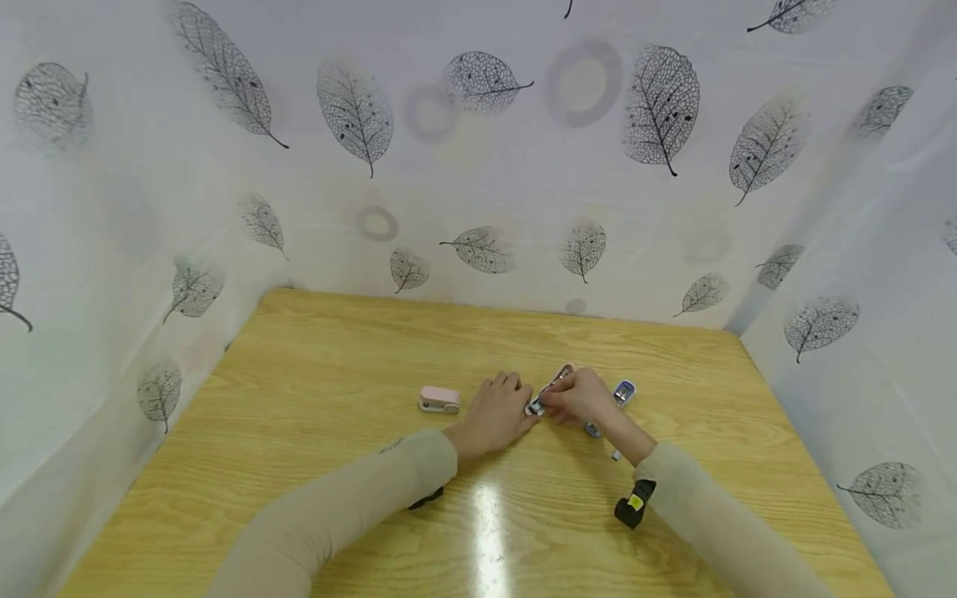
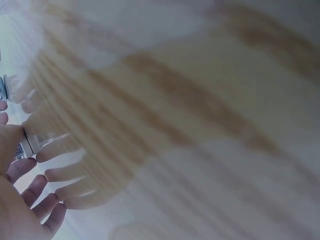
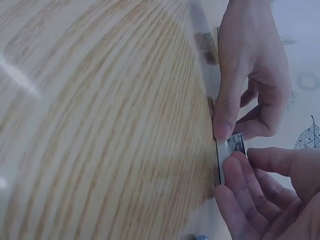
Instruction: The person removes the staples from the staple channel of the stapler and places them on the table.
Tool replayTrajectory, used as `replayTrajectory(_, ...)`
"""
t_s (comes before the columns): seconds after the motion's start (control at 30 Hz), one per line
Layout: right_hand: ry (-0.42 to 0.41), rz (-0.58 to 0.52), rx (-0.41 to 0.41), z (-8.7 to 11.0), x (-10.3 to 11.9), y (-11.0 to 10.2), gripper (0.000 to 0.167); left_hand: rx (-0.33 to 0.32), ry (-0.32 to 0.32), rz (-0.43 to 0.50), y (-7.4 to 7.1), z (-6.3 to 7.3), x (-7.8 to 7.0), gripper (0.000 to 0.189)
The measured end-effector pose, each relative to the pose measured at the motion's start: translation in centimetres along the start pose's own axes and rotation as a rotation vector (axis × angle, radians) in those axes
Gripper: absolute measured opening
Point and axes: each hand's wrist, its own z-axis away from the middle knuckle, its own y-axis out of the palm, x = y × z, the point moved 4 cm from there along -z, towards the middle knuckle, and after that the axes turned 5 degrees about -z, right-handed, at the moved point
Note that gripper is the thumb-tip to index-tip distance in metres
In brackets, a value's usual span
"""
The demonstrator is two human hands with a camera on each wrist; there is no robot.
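Observation:
An opened stapler (image 1: 566, 370) with a pale pink-white body and a metal channel lies on the table between both hands. My left hand (image 1: 499, 413) holds its near end, the thumb pressing along the pale base in the right wrist view. From the other side, my right hand (image 1: 583, 397) pinches at the metal channel (image 3: 237, 142) with thumb and index finger; its fingertips hide what lies between them. In the left wrist view the pale stapler end (image 2: 31, 142) shows beside the fingers.
A closed pink stapler (image 1: 439, 399) lies left of the hands. A blue stapler (image 1: 624, 391) lies opened at the right, partly behind the right hand. Close by the right wrist is a small grey piece (image 1: 616, 455). Leaf-printed curtains (image 1: 478, 183) enclose the table (image 1: 336, 357).

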Motion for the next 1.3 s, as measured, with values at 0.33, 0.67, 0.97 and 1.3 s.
replayTrajectory(0.33, -0.003, -0.038, 0.003, 0.2, -0.1, 0.0, 0.023, -0.024, 0.001, 0.004, 0.1, 0.0, -0.1, 0.042)
replayTrajectory(0.67, -0.006, -0.065, 0.025, 0.3, -0.1, 0.1, 0.022, -0.031, 0.003, 0.006, 0.3, 0.0, 0.0, 0.045)
replayTrajectory(0.97, -0.046, -0.11, 0.068, 0.5, -0.3, -0.4, 0.024, -0.024, 0.005, 0.002, 0.2, 0.0, 0.0, 0.043)
replayTrajectory(1.3, -0.006, -0.172, 0.101, 2.5, -0.4, -2.7, 0.033, -0.033, 0.003, 0.02, 0.1, 0.0, 0.0, 0.043)
